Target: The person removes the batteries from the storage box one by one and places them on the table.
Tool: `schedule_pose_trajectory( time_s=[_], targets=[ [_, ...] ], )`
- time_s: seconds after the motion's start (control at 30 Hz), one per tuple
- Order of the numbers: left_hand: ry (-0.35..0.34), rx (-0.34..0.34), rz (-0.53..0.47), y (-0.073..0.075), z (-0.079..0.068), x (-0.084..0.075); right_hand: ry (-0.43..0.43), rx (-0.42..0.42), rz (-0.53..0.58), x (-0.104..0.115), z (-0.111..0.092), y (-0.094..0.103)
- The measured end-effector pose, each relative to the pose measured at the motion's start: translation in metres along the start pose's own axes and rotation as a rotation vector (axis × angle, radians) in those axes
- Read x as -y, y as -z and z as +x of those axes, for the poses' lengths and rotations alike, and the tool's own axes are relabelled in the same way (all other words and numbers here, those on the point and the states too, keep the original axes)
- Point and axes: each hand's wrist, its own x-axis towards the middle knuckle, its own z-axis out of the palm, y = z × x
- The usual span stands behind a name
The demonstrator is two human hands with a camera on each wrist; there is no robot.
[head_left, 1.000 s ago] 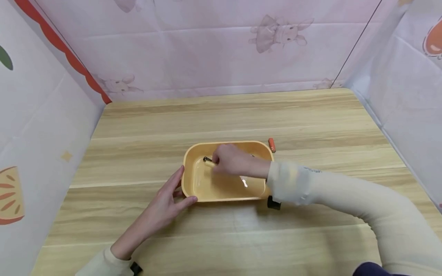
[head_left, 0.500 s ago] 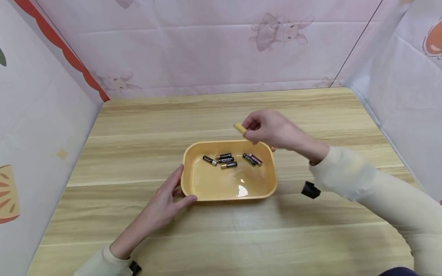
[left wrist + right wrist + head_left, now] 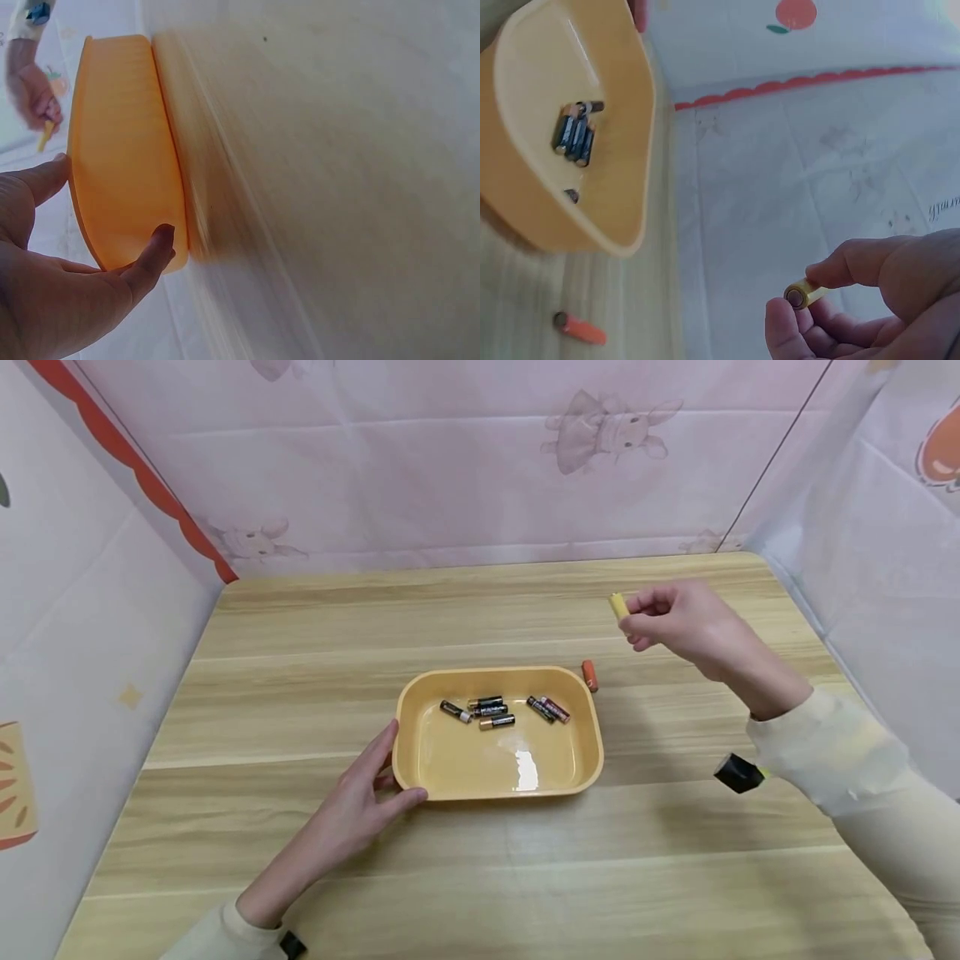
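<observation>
My right hand (image 3: 693,622) pinches a yellow battery (image 3: 618,606) between thumb and fingertips, in the air beyond and right of a yellow plastic bin (image 3: 495,777). The right wrist view shows the battery's flat end (image 3: 795,298) toward the camera. At the bin's left end my left hand (image 3: 363,797) grips the near corner from outside, thumb and fingers spread around it; the left wrist view shows its fingers on the outer wall (image 3: 124,150). Inside the bin lie several batteries, mostly black (image 3: 497,721), one of them dark red (image 3: 557,709). An orange battery (image 3: 590,676) lies on the table beside the bin's far right corner.
The wood-grain table (image 3: 300,693) runs back to a pink wall covering (image 3: 450,485) printed with rabbits. Pale printed coverings stand at the left and right sides. A black device (image 3: 739,773) is on the right wrist.
My right hand has lifted the yellow battery out of the bin and carried it right and away, past the far rim. My left hand and the bin stay put.
</observation>
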Motion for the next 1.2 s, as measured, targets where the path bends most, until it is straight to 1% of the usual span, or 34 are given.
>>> schedule_pose_trajectory(
  time_s=[0.17, 0.27, 0.4, 0.6, 0.77, 0.93, 1.03, 1.2],
  targets=[
    [0.006, 0.003, 0.003, 0.000, -0.001, 0.000, -0.059, 0.005, 0.088, -0.029, 0.009, 0.002],
    [0.009, 0.004, 0.007, 0.001, -0.002, 0.001, -0.099, 0.013, 0.113, -0.045, 0.015, -0.001],
    [0.003, 0.002, 0.004, 0.001, -0.002, 0.001, -0.144, 0.026, 0.124, -0.063, 0.019, -0.011],
    [0.004, 0.003, 0.002, 0.002, -0.002, 0.002, -0.175, 0.026, 0.155, -0.088, 0.025, -0.028],
    [0.002, 0.002, -0.004, 0.001, -0.002, 0.002, -0.200, 0.019, 0.157, -0.099, 0.029, -0.039],
    [-0.009, 0.001, -0.011, 0.000, -0.003, 0.002, -0.193, 0.002, 0.148, -0.105, 0.031, -0.048],
    [-0.013, 0.000, -0.004, 0.001, -0.003, 0.002, -0.194, -0.010, 0.096, -0.108, 0.032, -0.051],
    [-0.006, 0.002, 0.009, 0.001, -0.004, 0.001, -0.195, -0.007, -0.008, -0.109, 0.034, -0.051]
  ],
)
